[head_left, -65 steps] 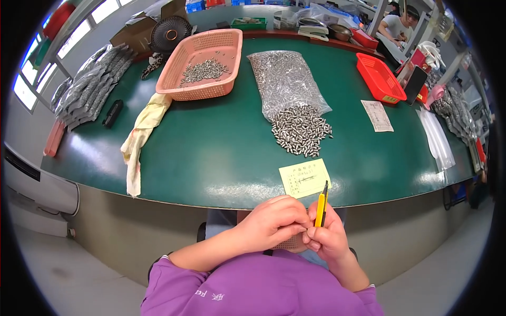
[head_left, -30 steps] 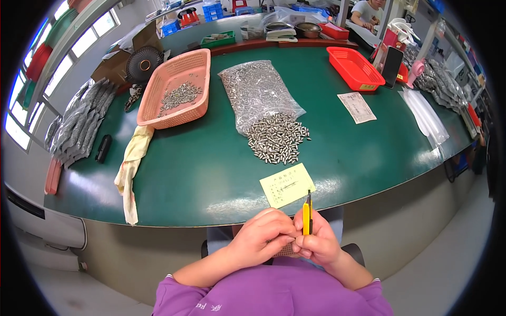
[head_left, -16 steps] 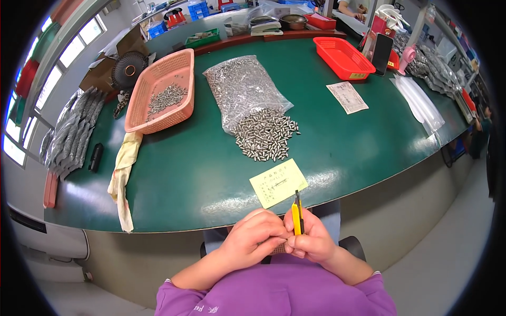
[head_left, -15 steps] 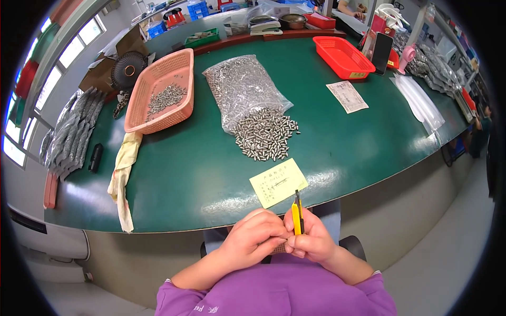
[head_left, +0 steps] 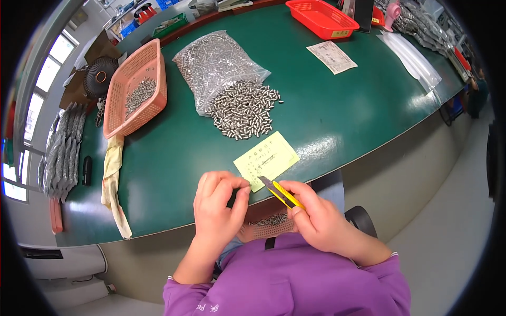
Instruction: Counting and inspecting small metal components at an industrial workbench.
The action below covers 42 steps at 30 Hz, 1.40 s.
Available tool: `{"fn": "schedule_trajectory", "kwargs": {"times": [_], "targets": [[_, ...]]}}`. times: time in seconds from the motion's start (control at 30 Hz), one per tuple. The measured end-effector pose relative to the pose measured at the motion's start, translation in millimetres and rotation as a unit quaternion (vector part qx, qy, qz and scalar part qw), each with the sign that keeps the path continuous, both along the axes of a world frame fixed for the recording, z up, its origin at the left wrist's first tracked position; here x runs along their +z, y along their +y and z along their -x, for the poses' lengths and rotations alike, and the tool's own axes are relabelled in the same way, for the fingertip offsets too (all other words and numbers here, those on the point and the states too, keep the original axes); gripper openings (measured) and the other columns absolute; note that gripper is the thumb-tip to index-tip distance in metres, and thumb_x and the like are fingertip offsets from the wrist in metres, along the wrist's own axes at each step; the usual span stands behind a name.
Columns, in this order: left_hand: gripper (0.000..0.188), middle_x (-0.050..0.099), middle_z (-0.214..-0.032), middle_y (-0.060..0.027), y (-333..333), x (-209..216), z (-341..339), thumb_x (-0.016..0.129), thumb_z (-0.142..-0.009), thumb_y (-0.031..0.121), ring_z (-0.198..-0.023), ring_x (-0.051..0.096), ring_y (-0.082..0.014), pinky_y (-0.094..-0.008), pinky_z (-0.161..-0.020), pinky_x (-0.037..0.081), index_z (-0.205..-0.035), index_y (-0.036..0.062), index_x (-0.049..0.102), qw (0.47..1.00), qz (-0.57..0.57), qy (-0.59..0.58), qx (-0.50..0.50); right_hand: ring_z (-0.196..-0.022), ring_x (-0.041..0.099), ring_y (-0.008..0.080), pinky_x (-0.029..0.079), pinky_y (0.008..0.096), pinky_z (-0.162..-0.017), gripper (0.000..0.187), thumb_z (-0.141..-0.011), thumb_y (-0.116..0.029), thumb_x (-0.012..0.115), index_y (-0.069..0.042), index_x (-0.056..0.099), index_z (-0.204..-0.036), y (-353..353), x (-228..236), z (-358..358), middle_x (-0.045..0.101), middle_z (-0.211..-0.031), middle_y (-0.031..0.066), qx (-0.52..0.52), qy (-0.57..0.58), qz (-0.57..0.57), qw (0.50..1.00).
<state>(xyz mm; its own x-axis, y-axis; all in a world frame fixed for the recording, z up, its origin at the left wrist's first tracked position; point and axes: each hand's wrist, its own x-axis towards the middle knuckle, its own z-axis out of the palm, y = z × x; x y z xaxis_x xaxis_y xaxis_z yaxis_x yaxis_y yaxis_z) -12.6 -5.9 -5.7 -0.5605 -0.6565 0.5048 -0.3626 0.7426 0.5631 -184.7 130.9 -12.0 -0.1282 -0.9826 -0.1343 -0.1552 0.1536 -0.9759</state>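
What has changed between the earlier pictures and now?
The left hand has moved away from the right hand, close to the near corner of the yellow card; whether it pinches anything is unclear. The right hand still holds the yellow cutter, now slanting leftward. The yellow card, metal pieces and plastic bag stayed put.

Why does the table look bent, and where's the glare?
In the head view, the fisheye lens bows the green table along its near edge; there, glare whitens it right of the yellow card; same view, windows look washed out, while the knife looks fairly crisp.
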Motion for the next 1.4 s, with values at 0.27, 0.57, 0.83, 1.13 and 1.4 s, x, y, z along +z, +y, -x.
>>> {"fn": "schedule_trajectory", "kwargs": {"times": [0.27,0.57,0.83,1.13,1.4], "targets": [[0.011,0.064,-0.091,-0.0058,-6.2,3.3,8.7,0.077,-0.076,0.003,-0.087,0.061,-0.0281,-0.039,-0.074,0.05,-0.083,0.0056,0.068,0.994,-0.019,-0.103,0.007,-0.068,0.066,0.0298,0.057,0.039,-0.059,0.053,-0.088,0.0,0.059,-0.007,0.055,-0.141,1.8,7.7,-9.0,0.067,-0.091,0.0134,-0.014,0.334,0.106,0.936],[0.011,0.064,-0.086,-0.0063,-8.9,7.8,11.9,0.076,-0.075,0.001,-0.085,0.06,-0.0281,-0.0393,-0.074,0.05,-0.08,0.0049,0.066,0.993,-0.027,-0.115,-0.001,-0.066,0.065,0.0284,0.056,0.0381,-0.055,0.055,-0.086,-0.001,0.061,-0.007,0.056,-0.14,-1.2,7.0,-12.4,0.063,-0.085,0.0112,-0.008,0.334,0.121,0.935],[0.012,0.063,-0.084,-0.0071,-8.4,5.9,15.1,0.075,-0.073,-0.001,-0.084,0.06,-0.0286,-0.0391,-0.074,0.05,-0.077,0.0043,0.064,0.995,-0.023,-0.101,0.0,-0.064,0.064,0.0266,0.055,0.0373,-0.053,0.063,-0.085,-0.002,0.064,-0.005,0.05,-0.146,1.2,3.5,-13.1,0.061,-0.089,0.0102,0.015,0.352,0.11,0.929],[0.013,0.064,-0.085,-0.0075,-8.7,6.1,13.8,0.075,-0.073,-0.001,-0.084,0.06,-0.0287,-0.0392,-0.074,0.05,-0.076,0.0036,0.064,0.995,-0.018,-0.101,0.0,-0.06,0.062,0.0266,0.055,0.0373,-0.052,0.063,-0.083,-0.003,0.066,-0.004,0.052,-0.144,-4.7,12.6,-17.6,0.059,-0.084,0.011,0.034,0.385,0.084,0.918],[0.013,0.064,-0.084,-0.0075,-8.5,6.1,15.7,0.075,-0.074,-0.001,-0.085,0.06,-0.029,-0.0395,-0.075,0.05,-0.076,0.0036,0.063,0.995,-0.015,-0.103,0.0,-0.062,0.063,0.0264,0.055,0.037,-0.053,0.059,-0.083,0.0,0.063,-0.003,0.054,-0.141,-2.7,4.6,-13.3,0.06,-0.082,0.0109,0.002,0.344,0.122,0.931]]}}
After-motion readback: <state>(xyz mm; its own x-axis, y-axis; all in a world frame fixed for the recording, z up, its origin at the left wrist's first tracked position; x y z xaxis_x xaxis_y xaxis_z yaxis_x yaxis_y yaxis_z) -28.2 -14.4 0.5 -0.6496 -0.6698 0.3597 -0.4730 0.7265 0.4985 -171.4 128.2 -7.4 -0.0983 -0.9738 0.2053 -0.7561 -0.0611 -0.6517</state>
